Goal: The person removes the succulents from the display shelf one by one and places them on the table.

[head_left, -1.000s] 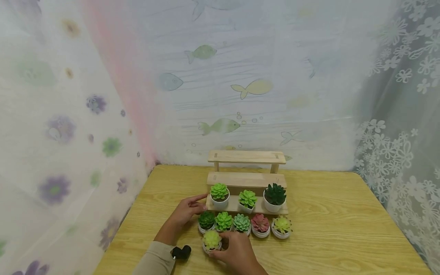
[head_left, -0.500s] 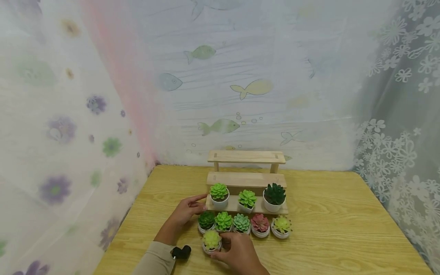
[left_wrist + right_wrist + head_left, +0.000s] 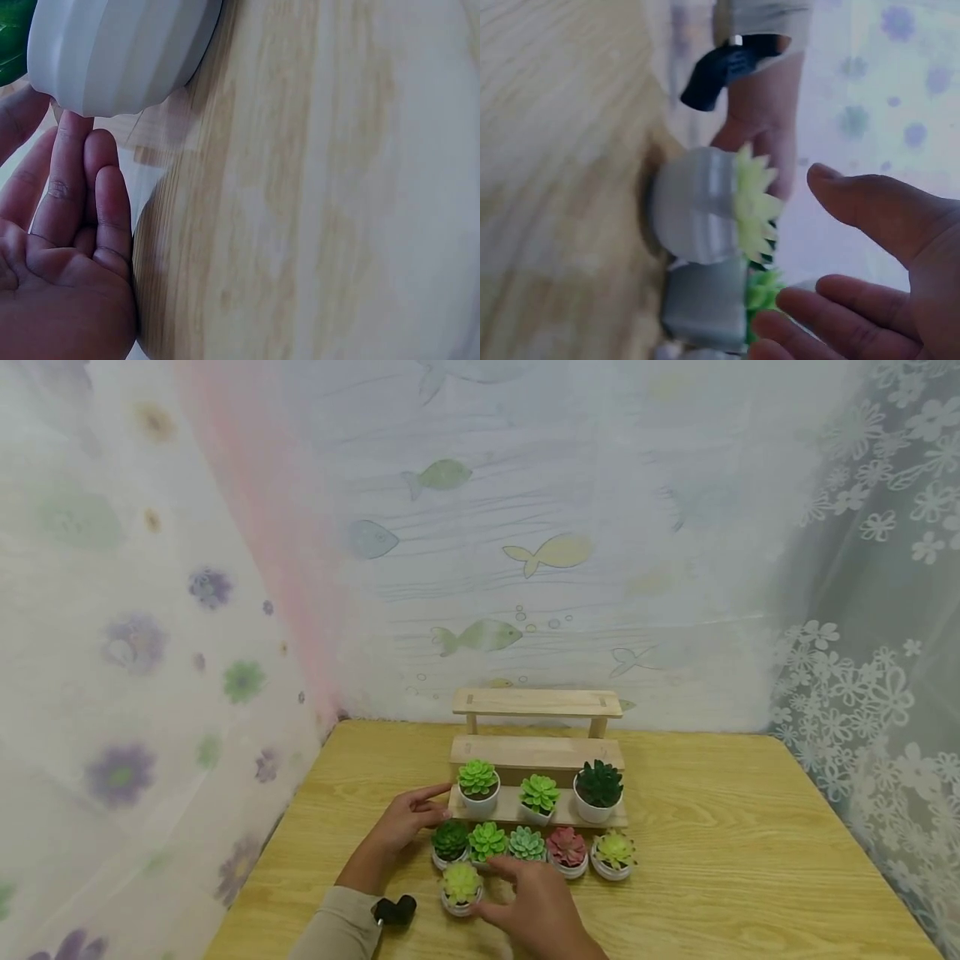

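Note:
In the head view my right hand (image 3: 542, 906) is beside a potted yellow-green succulent (image 3: 461, 885) in a ribbed white pot. The right wrist view has its thumb and fingers spread, apart from that pot (image 3: 694, 204). My left hand (image 3: 405, 820) rests by the left end of the wooden tiered stand's lowest shelf (image 3: 510, 802), fingers fairly straight. Close to its fingertips in the left wrist view is a white fluted pot (image 3: 124, 52). Three potted succulents stand on that shelf: bright green (image 3: 478, 781), light green (image 3: 539, 797) and dark green (image 3: 599, 789).
Several potted succulents line the table before the stand, among them a dark green one (image 3: 451, 842), a red one (image 3: 567, 850) and a yellow one (image 3: 614, 853). The stand's middle shelf (image 3: 536, 750) and top shelf (image 3: 536, 702) rise behind. A patterned curtain (image 3: 525, 527) hangs at the back.
My right thumb and fingers have let go of the yellow-green succulent's pot and moved slightly right. The pot stays on the table. My left hand has hardly moved.

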Demonstrator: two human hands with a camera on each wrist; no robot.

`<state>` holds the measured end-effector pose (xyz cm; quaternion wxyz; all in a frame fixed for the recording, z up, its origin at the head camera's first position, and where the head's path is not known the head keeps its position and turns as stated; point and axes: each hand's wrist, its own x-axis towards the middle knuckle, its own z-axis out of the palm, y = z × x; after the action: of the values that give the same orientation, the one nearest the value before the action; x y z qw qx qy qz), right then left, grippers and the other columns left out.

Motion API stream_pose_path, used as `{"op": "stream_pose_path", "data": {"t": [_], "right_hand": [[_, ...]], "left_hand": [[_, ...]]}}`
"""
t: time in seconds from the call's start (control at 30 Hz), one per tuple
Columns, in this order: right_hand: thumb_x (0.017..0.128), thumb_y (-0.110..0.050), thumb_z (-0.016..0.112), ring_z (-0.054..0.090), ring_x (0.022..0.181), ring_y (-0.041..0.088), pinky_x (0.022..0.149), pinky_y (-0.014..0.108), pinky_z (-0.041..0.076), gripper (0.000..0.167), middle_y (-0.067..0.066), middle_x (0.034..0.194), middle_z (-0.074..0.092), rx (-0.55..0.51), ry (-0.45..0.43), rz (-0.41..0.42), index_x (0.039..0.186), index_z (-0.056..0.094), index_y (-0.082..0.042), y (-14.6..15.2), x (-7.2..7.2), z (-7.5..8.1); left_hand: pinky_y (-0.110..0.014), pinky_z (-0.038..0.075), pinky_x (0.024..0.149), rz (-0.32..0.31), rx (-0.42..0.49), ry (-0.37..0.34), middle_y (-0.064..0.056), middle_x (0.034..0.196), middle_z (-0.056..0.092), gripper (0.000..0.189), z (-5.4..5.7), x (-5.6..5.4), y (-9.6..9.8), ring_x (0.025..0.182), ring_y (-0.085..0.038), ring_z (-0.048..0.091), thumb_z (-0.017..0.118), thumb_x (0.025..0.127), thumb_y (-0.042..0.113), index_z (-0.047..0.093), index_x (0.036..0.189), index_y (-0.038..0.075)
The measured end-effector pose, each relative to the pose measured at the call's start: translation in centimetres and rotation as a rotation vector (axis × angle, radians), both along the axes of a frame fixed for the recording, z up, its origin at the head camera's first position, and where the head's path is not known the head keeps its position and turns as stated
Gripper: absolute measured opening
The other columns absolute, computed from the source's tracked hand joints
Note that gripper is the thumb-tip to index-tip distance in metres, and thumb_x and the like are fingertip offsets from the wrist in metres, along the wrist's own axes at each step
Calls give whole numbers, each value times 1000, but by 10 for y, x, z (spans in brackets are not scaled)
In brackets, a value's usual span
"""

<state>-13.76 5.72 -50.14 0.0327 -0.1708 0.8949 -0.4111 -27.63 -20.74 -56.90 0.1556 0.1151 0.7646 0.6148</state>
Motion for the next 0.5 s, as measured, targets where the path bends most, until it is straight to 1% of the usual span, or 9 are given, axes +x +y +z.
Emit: {"op": "stream_pose_path", "data": {"t": [0.1,0.17,0.27,0.33,0.43,0.5], "right_hand": [[81,-46,88,74,99,21,77,35,60,51,-1,116,78,58,98,-32,122,77,-17,2,1,7],[80,-44,89,74,103,20,81,37,60,51,-3,117,77,63,161,-63,123,76,-18,4,1,11],[77,-40,92,73,106,16,85,38,60,51,-6,119,76,45,281,-122,122,76,-23,6,0,16],[74,-38,95,70,113,14,89,41,59,52,-8,122,74,29,353,-164,121,75,-26,8,-2,19],[70,-37,98,66,121,17,94,46,57,55,-8,128,70,15,427,-219,119,75,-27,13,-7,23],[68,-36,99,63,123,20,94,48,56,58,-4,131,68,10,467,-240,120,76,-25,17,-11,24]], "left_hand": [[-41,57,94,-9,3,-4,-14,116,75,59,-2,0,0,104,-14,72,70,101,20,50,155,9],[-39,57,93,-10,6,-11,-12,115,76,59,-3,0,0,103,-14,72,70,100,20,50,154,10],[-36,58,92,-8,12,-12,-11,113,77,58,-3,-1,1,103,-14,72,70,100,20,50,154,10],[-36,58,92,1,11,-10,-11,114,77,58,-2,-1,2,104,-14,72,70,100,20,50,154,10],[-37,58,93,12,6,-9,-12,116,76,58,-1,-1,2,105,-15,71,70,100,18,50,154,10],[-39,57,95,16,3,-9,-13,117,75,58,-1,-1,1,105,-16,71,70,100,17,51,154,10]]}}
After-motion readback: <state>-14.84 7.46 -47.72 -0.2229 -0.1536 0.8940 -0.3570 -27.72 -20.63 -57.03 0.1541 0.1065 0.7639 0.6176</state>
